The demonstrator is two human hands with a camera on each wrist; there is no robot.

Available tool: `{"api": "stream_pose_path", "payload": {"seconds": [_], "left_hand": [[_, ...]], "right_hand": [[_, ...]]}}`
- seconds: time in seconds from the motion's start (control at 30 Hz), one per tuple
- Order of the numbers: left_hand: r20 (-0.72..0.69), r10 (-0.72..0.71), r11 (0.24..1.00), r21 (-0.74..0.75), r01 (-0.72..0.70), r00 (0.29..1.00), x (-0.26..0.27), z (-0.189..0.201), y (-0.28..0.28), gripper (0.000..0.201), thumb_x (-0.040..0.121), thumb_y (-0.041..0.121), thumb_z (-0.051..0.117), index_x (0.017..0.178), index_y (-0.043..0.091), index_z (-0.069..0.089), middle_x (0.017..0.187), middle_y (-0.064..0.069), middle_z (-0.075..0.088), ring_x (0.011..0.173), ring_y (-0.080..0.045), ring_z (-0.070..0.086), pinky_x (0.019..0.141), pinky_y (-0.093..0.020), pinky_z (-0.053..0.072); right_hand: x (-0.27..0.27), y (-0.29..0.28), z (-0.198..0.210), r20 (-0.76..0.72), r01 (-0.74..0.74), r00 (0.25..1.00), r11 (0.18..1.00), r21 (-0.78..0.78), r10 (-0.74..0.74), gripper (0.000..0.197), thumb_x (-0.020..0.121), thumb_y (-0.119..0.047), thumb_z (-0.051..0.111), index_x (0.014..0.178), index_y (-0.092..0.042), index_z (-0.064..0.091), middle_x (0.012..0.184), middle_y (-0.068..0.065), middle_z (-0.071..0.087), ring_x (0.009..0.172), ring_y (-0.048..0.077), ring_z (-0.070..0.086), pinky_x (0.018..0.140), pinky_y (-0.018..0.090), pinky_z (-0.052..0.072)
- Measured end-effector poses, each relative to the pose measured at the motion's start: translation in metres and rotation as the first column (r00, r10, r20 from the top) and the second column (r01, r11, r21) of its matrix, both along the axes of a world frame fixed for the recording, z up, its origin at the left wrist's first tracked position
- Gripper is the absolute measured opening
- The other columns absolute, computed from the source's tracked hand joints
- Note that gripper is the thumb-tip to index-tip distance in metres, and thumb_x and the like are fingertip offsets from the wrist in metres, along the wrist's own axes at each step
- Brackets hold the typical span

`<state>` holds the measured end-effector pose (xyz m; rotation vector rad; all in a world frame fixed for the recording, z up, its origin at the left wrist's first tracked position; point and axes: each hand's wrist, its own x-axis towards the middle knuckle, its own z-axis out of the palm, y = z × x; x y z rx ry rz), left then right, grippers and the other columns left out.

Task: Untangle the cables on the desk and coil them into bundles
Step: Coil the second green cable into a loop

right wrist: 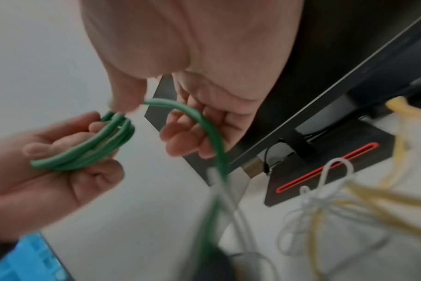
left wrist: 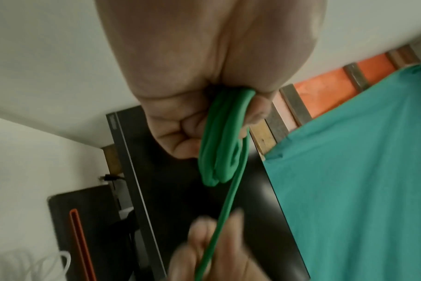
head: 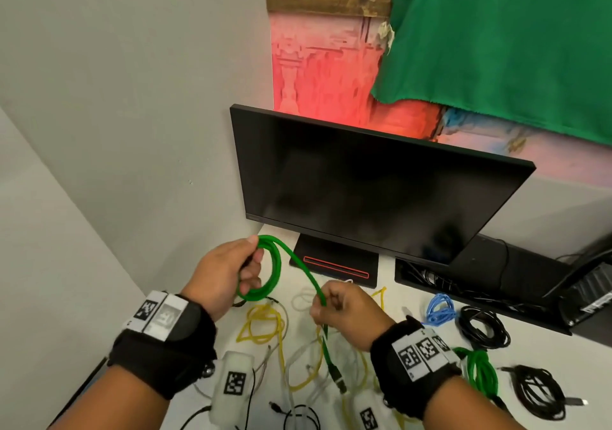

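My left hand [head: 243, 269] grips a coil of green cable [head: 273, 274] above the white desk [head: 516, 353], with several loops gathered in its curled fingers [left wrist: 180, 133]. The coil [left wrist: 219, 144] hangs from the fist, and in the right wrist view the green loops [right wrist: 91, 150] lie across that palm. A free strand runs from the coil to my right hand [head: 331, 307], which pinches the green strand [right wrist: 204, 129] in curled fingers. Below it the strand drops to its plug [head: 337, 378] over tangled yellow cables [head: 261, 325] and white cables [head: 304, 356].
A black monitor [head: 364, 191] on its base [head: 334, 264] stands just behind the hands. To the right lie a coiled blue cable [head: 440, 310], black cable bundles [head: 483, 327], a second green bundle [head: 480, 373] and a black cable tray [head: 463, 283]. Grey walls close the left side.
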<state>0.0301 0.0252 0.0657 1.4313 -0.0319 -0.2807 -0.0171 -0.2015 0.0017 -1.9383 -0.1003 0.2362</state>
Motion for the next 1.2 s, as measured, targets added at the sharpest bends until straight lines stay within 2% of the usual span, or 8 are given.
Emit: {"api": "stream_pose_path", "payload": {"seconds": [0.17, 0.33, 0.43, 0.53, 0.6, 0.8, 1.0, 1.2], "left_hand": [[0.066, 0.026, 0.999, -0.043, -0.023, 0.997, 0.004, 0.004, 0.0, 0.04, 0.102, 0.034, 0.041, 0.074, 0.01, 0.055, 0.049, 0.002, 0.033, 0.042, -0.015, 0.03, 0.063, -0.035, 0.043], [0.08, 0.068, 0.983, -0.178, -0.053, 0.994, 0.006, 0.018, -0.005, 0.039, 0.103, 0.034, 0.038, 0.074, 0.012, 0.054, 0.048, 0.005, 0.033, 0.041, -0.013, 0.029, 0.066, -0.033, 0.043], [0.179, -0.031, 0.999, -0.012, 0.034, 0.983, 0.013, 0.031, -0.001, 0.037, 0.095, 0.04, 0.045, 0.074, 0.012, 0.055, 0.05, 0.003, 0.035, 0.041, -0.015, 0.032, 0.063, -0.033, 0.044], [0.164, -0.081, 0.99, 0.131, 0.06, 0.983, 0.009, 0.028, 0.0, 0.038, 0.1, 0.034, 0.046, 0.073, 0.009, 0.054, 0.05, 0.001, 0.036, 0.04, -0.016, 0.034, 0.062, -0.036, 0.038], [0.131, -0.06, 0.989, 0.145, 0.041, 0.99, 0.006, 0.019, -0.002, 0.038, 0.102, 0.03, 0.042, 0.073, 0.009, 0.054, 0.051, 0.0, 0.037, 0.041, -0.015, 0.035, 0.063, -0.037, 0.036], [0.126, 0.041, 0.981, 0.184, -0.064, 0.991, 0.007, 0.005, -0.01, 0.037, 0.101, 0.032, 0.043, 0.073, 0.01, 0.055, 0.053, 0.0, 0.042, 0.043, -0.016, 0.04, 0.064, -0.039, 0.037], [0.089, 0.072, 0.951, 0.293, -0.095, 0.993, 0.003, -0.003, -0.02, 0.036, 0.1, 0.035, 0.044, 0.074, 0.011, 0.052, 0.054, 0.002, 0.045, 0.047, -0.014, 0.046, 0.05, -0.025, 0.041], [0.038, -0.174, 0.928, 0.341, 0.151, 0.984, -0.021, -0.014, -0.035, 0.046, 0.095, 0.045, 0.051, 0.086, 0.001, 0.061, 0.071, -0.007, 0.062, 0.067, -0.017, 0.058, 0.069, -0.033, 0.049]], "right_hand": [[-0.009, 0.008, -0.04, -0.139, -0.149, 0.984, 0.943, -0.297, 0.112, 0.008, 0.085, -0.049, 0.067, 0.081, -0.043, 0.065, 0.083, -0.018, 0.062, 0.081, 0.001, 0.059, 0.074, 0.021, 0.047], [-0.023, 0.019, -0.079, -0.348, -0.462, 0.887, 0.604, -0.65, 0.303, 0.055, 0.08, -0.053, 0.064, 0.131, -0.037, 0.051, 0.131, -0.002, 0.045, 0.118, 0.025, 0.052, 0.099, 0.039, 0.045], [-0.025, 0.015, -0.078, -0.398, -0.432, 0.886, 0.734, -0.524, 0.237, 0.053, 0.082, -0.049, 0.065, 0.132, -0.034, 0.055, 0.131, -0.001, 0.052, 0.118, 0.021, 0.055, 0.098, 0.033, 0.046], [-0.011, 0.001, -0.048, -0.112, 0.036, 0.99, 0.921, -0.388, -0.086, 0.014, 0.088, -0.021, 0.061, 0.098, -0.029, 0.065, 0.1, -0.007, 0.064, 0.088, 0.011, 0.063, 0.077, 0.021, 0.051], [-0.006, -0.008, -0.024, 0.009, 0.247, 0.968, 0.951, -0.187, -0.25, 0.027, 0.087, -0.002, 0.059, 0.095, -0.027, 0.065, 0.099, 0.0, 0.065, 0.085, 0.023, 0.065, 0.071, 0.025, 0.051], [-0.023, 0.0, 0.006, -0.056, -0.085, 0.995, 0.996, -0.009, 0.085, 0.062, 0.076, -0.001, 0.052, 0.109, -0.052, 0.064, 0.112, -0.007, 0.064, 0.077, 0.016, 0.073, 0.062, 0.02, 0.05], [-0.026, 0.018, 0.017, 0.043, -0.184, 0.979, 0.949, -0.257, 0.201, 0.015, 0.093, -0.033, 0.058, 0.106, -0.042, 0.062, 0.102, -0.017, 0.067, 0.095, 0.004, 0.062, 0.093, 0.033, 0.051], [-0.018, 0.032, 0.057, -0.011, -0.281, 0.94, 0.793, 0.541, 0.34, 0.012, 0.086, -0.01, 0.064, 0.09, -0.019, 0.07, 0.082, 0.009, 0.073, 0.082, 0.023, 0.073, 0.077, 0.03, 0.056]]}}
